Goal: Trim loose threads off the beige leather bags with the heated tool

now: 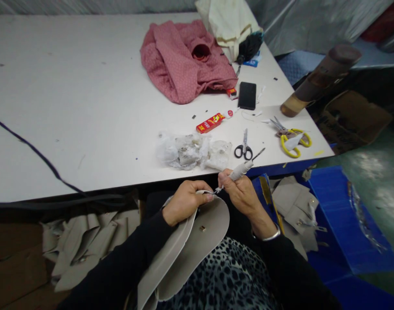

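Observation:
My left hand (184,201) is closed on the upper edge of a grey leather piece (197,241) that lies across my lap. A small metal fitting (202,228) sits on that piece. My right hand (240,193) grips a thin tool with a white-wrapped handle (240,170); its tip touches the edge of the leather right beside my left fingers. Both hands are held just below the front edge of the white table (70,129).
On the table lie clear plastic bags of small parts (192,150), black scissors (244,148), yellow-handled scissors (294,140), a red tube (210,122), a black phone (247,95) and pink cloth (184,60). More grey leather pieces (83,245) are piled at the left, and others lie in a blue crate (342,215).

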A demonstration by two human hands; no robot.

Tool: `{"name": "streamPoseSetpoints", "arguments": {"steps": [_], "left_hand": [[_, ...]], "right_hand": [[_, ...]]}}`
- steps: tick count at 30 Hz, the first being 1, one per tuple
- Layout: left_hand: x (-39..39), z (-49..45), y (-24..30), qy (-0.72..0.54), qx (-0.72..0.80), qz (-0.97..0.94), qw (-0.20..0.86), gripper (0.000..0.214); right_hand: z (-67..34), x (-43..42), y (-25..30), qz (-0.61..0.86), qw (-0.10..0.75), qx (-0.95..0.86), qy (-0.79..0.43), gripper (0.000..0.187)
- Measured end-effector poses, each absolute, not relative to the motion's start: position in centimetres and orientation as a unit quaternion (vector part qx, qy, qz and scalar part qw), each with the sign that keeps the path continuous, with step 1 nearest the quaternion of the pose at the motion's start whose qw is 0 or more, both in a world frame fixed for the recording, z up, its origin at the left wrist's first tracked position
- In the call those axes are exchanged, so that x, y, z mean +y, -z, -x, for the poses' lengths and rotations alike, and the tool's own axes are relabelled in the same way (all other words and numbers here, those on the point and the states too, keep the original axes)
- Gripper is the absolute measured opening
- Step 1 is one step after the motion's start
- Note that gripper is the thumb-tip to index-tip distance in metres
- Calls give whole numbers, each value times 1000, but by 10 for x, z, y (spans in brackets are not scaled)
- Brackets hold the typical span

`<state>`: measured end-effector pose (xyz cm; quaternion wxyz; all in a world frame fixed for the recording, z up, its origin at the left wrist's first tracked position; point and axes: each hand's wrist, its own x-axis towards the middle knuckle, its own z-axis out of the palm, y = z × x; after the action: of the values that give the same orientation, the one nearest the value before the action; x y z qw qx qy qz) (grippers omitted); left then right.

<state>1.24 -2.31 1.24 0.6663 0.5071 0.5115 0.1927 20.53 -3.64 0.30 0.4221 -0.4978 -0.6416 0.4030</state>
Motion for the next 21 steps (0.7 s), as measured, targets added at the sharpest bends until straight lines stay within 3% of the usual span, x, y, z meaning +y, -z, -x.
{"name": "streamPoseSetpoints", "arguments": {"steps": [7, 12, 18, 21], "left_hand": [[-14, 0, -9, -239, 536, -497, 640, 22], [-6, 11, -8, -248, 541, -514, 618, 24], [-3, 8, -9, -231, 550, -548, 586, 22], [-3, 6, -8, -260, 548, -497, 620, 22]], "right_hand": [[-203, -33, 11, 580, 575, -478, -324, 42], [-218, -21, 12, 610, 550, -519, -236, 39], [-226, -12, 15, 606, 533, -540, -239, 38], [-226, -8, 15, 600, 519, -562, -235, 39]]}}
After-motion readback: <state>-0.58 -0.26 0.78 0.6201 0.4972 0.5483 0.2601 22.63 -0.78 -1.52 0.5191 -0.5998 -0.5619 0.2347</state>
